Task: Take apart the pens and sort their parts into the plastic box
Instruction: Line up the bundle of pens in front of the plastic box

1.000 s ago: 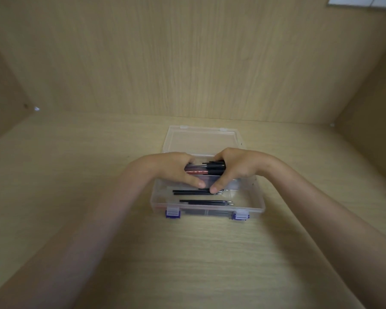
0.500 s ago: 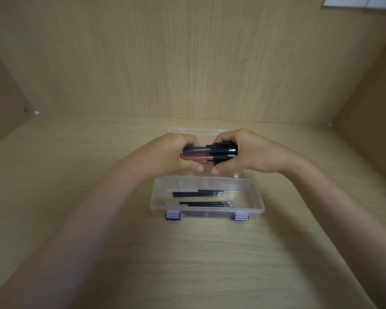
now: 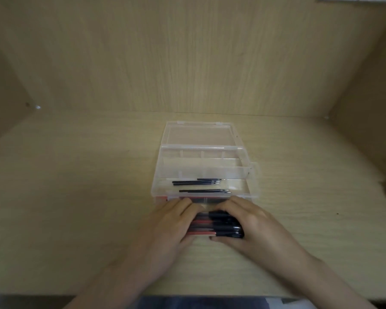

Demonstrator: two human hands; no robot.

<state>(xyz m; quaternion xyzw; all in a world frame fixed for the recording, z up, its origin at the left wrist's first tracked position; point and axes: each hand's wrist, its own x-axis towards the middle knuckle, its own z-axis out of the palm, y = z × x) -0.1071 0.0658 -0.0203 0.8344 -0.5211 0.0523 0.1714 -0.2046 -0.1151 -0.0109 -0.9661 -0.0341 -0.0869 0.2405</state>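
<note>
Just before the plastic box [image 3: 204,172], left hand [image 3: 168,226] and right hand [image 3: 250,226] clasp the pens [image 3: 216,226] between them.

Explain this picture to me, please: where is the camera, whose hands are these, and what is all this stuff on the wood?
There is no machine here. The camera sits on a person's head and looks forward and down, so the two bare arms reaching in from the bottom are that person's own. The left hand and the right hand together clasp a bundle of pens, red and black, low over the wooden surface. Just beyond the hands stands a clear plastic box with its lid folded open at the back. It is split into compartments. In the near ones lie thin black refills, apparently pulled from pens already. Plain wooden walls enclose the space.
</note>
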